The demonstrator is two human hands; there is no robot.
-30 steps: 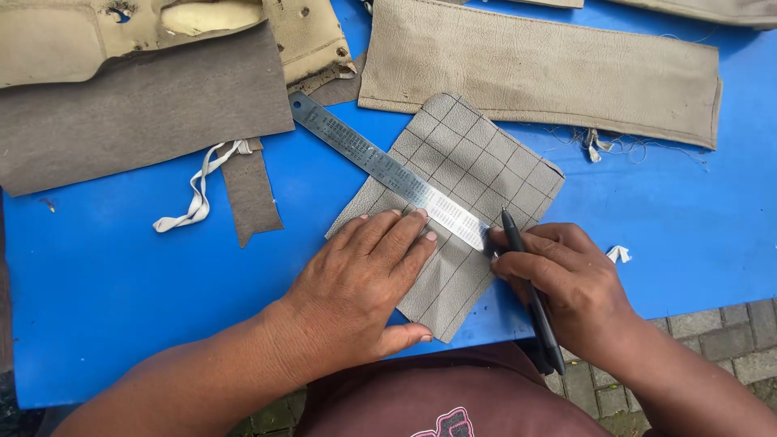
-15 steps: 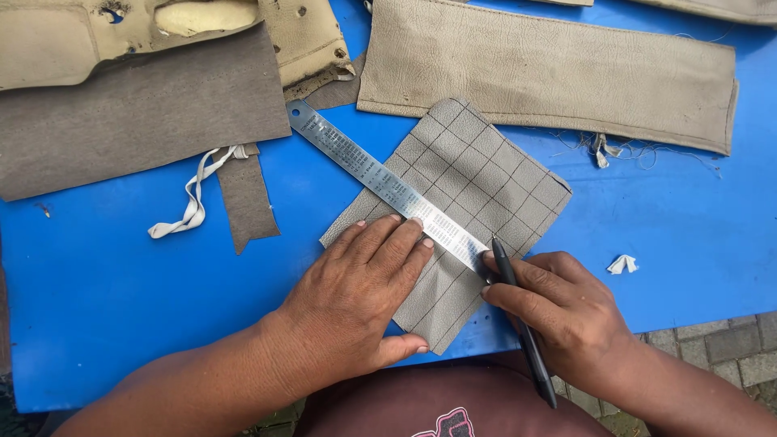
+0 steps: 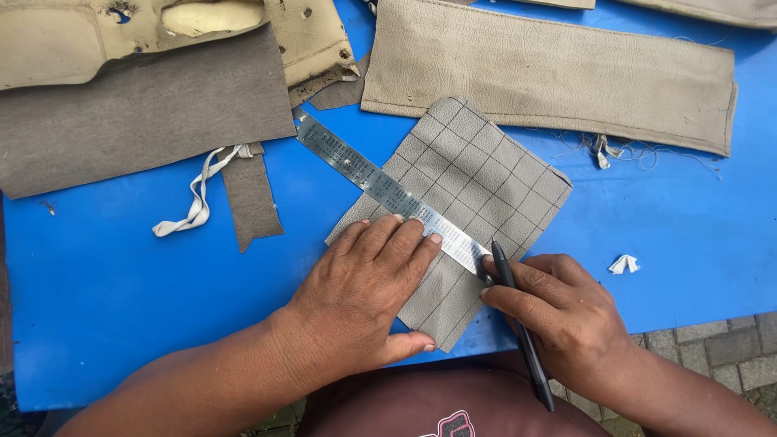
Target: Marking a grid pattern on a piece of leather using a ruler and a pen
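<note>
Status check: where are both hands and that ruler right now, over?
Left hand flat, pinning metal ruler across the gridded fabric piece. Right hand holds black pen, tip at ruler's near end. Nothing blocking; loose fabric scraps lie apart on the blue table.

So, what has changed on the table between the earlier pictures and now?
Hardly anything. The right hand with the pen slid slightly down along the ruler end. The left hand still presses the ruler on the grid fabric; both unmoved.

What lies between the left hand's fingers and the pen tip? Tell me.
In the head view, only the metal ruler on the checked fabric piece separates the left hand from the pen.
</note>
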